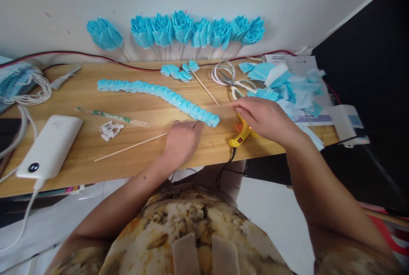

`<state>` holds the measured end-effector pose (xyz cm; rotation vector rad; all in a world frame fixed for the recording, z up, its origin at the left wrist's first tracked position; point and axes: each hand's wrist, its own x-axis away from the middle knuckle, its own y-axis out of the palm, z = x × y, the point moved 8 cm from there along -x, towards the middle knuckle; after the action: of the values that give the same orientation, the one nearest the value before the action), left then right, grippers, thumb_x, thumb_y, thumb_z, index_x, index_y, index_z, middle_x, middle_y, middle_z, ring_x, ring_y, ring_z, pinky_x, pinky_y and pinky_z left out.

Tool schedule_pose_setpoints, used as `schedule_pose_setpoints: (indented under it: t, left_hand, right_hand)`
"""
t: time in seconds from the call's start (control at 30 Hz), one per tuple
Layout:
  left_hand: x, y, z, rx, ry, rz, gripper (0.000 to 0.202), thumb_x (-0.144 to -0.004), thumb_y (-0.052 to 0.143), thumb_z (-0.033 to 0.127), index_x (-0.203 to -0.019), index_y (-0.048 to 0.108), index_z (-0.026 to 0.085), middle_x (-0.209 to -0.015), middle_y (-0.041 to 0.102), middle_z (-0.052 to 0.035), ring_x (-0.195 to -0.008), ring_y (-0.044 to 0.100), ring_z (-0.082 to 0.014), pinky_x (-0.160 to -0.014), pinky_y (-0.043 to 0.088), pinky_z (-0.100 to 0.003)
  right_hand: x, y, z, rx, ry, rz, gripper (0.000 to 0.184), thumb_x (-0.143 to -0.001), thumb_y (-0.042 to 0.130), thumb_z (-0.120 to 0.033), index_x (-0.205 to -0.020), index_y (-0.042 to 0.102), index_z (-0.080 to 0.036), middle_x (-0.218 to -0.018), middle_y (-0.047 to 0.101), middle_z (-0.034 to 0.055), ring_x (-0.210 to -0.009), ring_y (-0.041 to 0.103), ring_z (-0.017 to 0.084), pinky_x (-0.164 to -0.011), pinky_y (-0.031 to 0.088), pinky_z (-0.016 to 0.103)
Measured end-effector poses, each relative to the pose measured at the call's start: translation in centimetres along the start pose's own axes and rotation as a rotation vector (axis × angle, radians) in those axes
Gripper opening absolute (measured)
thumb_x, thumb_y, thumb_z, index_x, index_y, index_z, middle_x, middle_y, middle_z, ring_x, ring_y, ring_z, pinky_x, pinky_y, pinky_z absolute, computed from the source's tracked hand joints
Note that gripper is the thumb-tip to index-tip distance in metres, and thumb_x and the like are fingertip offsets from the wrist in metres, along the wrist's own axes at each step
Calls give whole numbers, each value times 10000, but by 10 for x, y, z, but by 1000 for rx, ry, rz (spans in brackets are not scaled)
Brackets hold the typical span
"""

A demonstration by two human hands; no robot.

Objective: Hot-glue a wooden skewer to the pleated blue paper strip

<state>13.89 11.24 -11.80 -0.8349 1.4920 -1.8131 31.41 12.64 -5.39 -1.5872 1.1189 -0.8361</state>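
My left hand is closed, with its fingers curled down near the table. A thin wooden stick runs leftward from it; the stick's other end is hidden by the hand. Just beyond the fingertips lies the right end of a long pleated strip of light-blue crepe paper. My right hand hovers over a yellow glue gun with an orange trigger and a small glowing light. Its fingers are pinched together; what they hold, if anything, is hidden. White-handled scissors lie just past those fingers.
Blue paper flowers on sticks lean along the wall. Loose petals, another stick and a tape roll lie behind the strip. Cut paper is heaped right. A power bank and paper scraps are left.
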Motion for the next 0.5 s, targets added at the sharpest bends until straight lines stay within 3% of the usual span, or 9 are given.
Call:
schedule_pose_setpoints:
  t: [0.23,0.33,0.5]
  left_hand:
    - [32,-9,-7,159,121,150,284,-1055,475,202,-1218,707,187,-1044,750,-96,-997,705,-265,-862,500,-395]
    - [60,-19,-25,235,138,286,280,-1066,463,213,-1137,730,170,-1109,768,-103,-997,713,-246,-865,520,-380]
    - [104,-31,-63,191,4,429,287,-1063,465,223,-1098,744,160,-1037,778,-113,-939,716,-244,-821,534,-378]
  right_hand:
    - [8,2,-2,11,-9,1,366,-1042,407,-285,-1256,702,-247,-1274,762,92,-1168,705,303,-972,542,445]
    - [4,8,-3,6,-52,-7,360,-1040,410,-273,-1248,703,-252,-1235,772,80,-1141,712,281,-943,548,416]
    - [-20,19,-13,23,-112,-14,344,-1044,428,-270,-1203,729,-219,-1205,783,99,-1104,722,278,-905,540,393]
